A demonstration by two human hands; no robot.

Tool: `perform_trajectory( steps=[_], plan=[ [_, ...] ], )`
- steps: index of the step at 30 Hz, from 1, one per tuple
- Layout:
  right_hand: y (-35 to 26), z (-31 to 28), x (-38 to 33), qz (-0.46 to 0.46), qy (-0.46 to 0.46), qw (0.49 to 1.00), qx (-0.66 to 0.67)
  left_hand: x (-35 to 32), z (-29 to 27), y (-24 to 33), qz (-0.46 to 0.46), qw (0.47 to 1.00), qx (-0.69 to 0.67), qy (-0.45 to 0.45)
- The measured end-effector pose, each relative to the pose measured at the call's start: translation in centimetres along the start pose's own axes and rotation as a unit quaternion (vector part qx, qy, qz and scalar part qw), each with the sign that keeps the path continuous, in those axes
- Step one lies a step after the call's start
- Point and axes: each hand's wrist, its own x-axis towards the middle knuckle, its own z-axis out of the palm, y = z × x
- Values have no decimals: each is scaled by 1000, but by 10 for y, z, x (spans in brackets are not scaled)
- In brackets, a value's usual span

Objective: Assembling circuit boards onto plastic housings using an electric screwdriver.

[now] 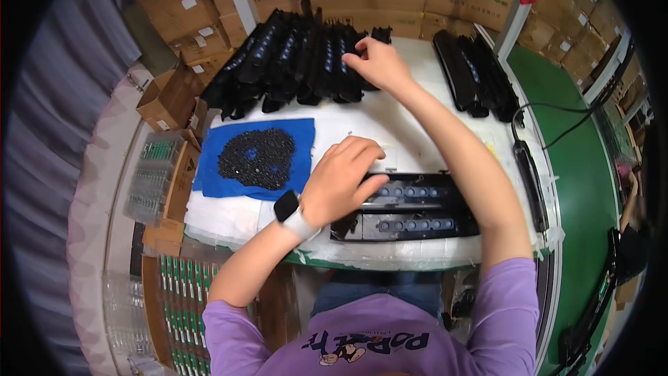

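Note:
Two long black plastic housings (417,226), each with a row of round blue-grey spots, lie side by side at the near edge of the table. My left hand (341,177), wearing a watch, hovers at their left end with thumb and fingers apart and nothing visible between them. Farther back, my right hand (381,66) reaches over the right end of a pile of similar black housings (292,56). Its thumb and forefinger stand apart beside the rightmost pieces; the other fingers are partly hidden, and contact is unclear.
Small black parts (254,160) are heaped on a blue cloth (300,139) at left. More black housings (473,73) lie at the back right. A corded black tool (530,174) lies along the right edge. Trays of green circuit boards (182,306) stand below left.

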Motion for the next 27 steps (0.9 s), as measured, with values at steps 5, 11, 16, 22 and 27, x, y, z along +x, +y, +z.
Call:
perform_trajectory(
  steps=[5,11,16,22,27],
  plan=[
    [-13,48,30,121,-140,973,-137,-17,7,-43,-40,999,-34,10],
    [25,3,26,107,-40,993,-3,-26,-3,-46,-60,996,-51,37],
    [54,-63,-44,-39,-124,977,168,-31,-15,-36,-64,993,-21,99],
    [79,-116,-114,24,-313,941,127,-14,-32,-43,-33,974,93,205],
    [80,-114,-132,-118,-268,950,108,29,-49,-64,-70,921,290,250]
  ],
)
